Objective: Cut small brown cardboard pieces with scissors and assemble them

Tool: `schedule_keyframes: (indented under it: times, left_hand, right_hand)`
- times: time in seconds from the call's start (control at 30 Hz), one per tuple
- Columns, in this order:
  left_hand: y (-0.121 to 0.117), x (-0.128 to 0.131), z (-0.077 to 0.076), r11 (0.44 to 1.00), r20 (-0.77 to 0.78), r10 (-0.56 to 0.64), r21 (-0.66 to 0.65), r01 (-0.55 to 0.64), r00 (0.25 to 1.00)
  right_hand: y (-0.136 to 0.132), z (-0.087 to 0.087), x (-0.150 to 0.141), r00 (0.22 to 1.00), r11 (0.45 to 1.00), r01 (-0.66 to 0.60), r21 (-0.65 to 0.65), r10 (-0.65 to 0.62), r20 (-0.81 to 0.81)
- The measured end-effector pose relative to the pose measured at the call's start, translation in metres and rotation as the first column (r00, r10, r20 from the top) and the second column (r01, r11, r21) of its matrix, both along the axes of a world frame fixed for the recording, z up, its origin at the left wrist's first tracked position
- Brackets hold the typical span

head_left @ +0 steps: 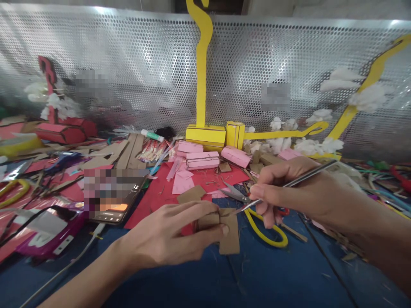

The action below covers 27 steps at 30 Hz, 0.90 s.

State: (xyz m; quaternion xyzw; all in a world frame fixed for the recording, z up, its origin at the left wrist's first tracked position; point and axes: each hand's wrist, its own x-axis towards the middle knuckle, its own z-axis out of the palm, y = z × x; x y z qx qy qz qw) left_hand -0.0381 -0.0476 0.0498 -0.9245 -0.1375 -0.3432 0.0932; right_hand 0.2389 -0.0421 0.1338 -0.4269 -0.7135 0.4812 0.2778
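Observation:
My left hand (175,233) presses a small folded cardboard piece (208,220) against a flat brown cardboard piece (231,241), thumb and fingers closed over it. In my right hand (282,192) is a slim dark pen (310,172), held in a writing grip. Its tip meets the flat cardboard beside the folded piece, or sits just over it; I cannot tell which. Scissors with yellow handles (279,244) lie beneath my right hand, their blades partly covered by the fingers. Another loose cardboard piece (192,194) rests just beyond my left hand.
Red paper (146,205) and several pink paper-covered blocks (203,160) lie ahead. Yellow hook-topped stands (205,137) rise before a perforated metal panel (154,77). At left, a phone (125,201) with a cable lies near a purple box (61,235). Scraps litter the blue surface (192,282).

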Motion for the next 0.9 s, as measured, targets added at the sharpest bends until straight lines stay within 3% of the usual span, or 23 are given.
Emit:
schedule_keyframes:
  times: [0.17,0.27,0.43,0.53,0.6,0.67,0.73,0.8,0.9]
  left_hand:
    - [0.000,-0.001,-0.001,1.000,-0.014,-0.003,-0.006,0.002,1.000]
    - [0.003,-0.003,-0.006,1.000,0.007,-0.010,0.016,0.009,1.000]
    - [0.009,-0.009,-0.017,0.999,0.009,0.017,0.036,-0.017,1.000]
    - [0.009,-0.008,-0.018,0.999,0.059,0.032,0.027,-0.034,0.998]
    - [0.009,-0.007,-0.016,0.999,0.073,0.032,-0.004,-0.032,0.997]
    - [0.009,-0.006,-0.015,0.999,0.072,0.035,-0.019,-0.034,0.997]
    - [0.009,-0.005,-0.016,0.999,0.062,0.038,-0.011,-0.038,0.997]
    - [0.009,-0.004,-0.019,0.999,0.065,0.054,-0.001,-0.054,0.996]
    - [0.009,-0.004,-0.023,0.994,0.086,0.109,-0.010,-0.108,0.990]
  right_hand:
    - [-0.001,0.002,-0.001,1.000,1.000,-0.014,0.028,0.014,0.011]
    - [0.002,0.003,0.008,0.998,0.994,0.001,0.107,-0.007,0.063]
    - [0.008,0.011,0.040,0.962,0.940,0.151,0.307,-0.211,0.172]
    - [0.005,0.007,0.052,0.952,0.883,0.258,0.393,-0.302,0.054]
    - [0.000,-0.005,0.052,0.936,0.836,0.338,0.432,-0.346,-0.063]
    - [-0.006,-0.026,0.046,0.924,0.849,0.380,0.368,-0.362,-0.120]
    - [-0.013,-0.050,0.035,0.946,0.909,0.322,0.263,-0.323,-0.044]
    - [-0.021,-0.072,0.021,0.962,0.933,0.268,0.240,-0.273,-0.010]
    - [-0.026,-0.093,-0.001,0.974,0.916,0.052,0.397,-0.135,0.184]
